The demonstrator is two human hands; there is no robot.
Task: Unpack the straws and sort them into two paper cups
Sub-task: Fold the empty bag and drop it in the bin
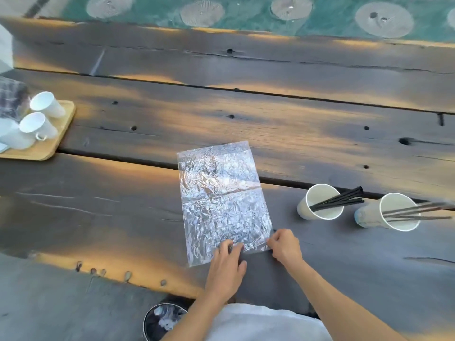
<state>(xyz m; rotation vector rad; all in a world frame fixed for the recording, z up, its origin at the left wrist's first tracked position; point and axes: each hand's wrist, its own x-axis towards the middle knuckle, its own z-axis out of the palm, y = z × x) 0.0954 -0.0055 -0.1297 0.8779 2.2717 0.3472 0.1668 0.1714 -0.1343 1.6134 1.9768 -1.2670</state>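
While my left hand (227,263) presses flat, right fingers (272,242) pinch the empty bag's (221,200) near corner; flimsy, slippery, crinkly film.

Outdoor terrace or café seating beside water, by the look of it. Rough dark plank table (270,114) with knots, cracks and gaps, lit in warm patches of sunlight. Beyond its far edge, green rippling water (246,11) with round ridged discs. At left, wooden serving tray (61,134) bearing white mugs (37,129).
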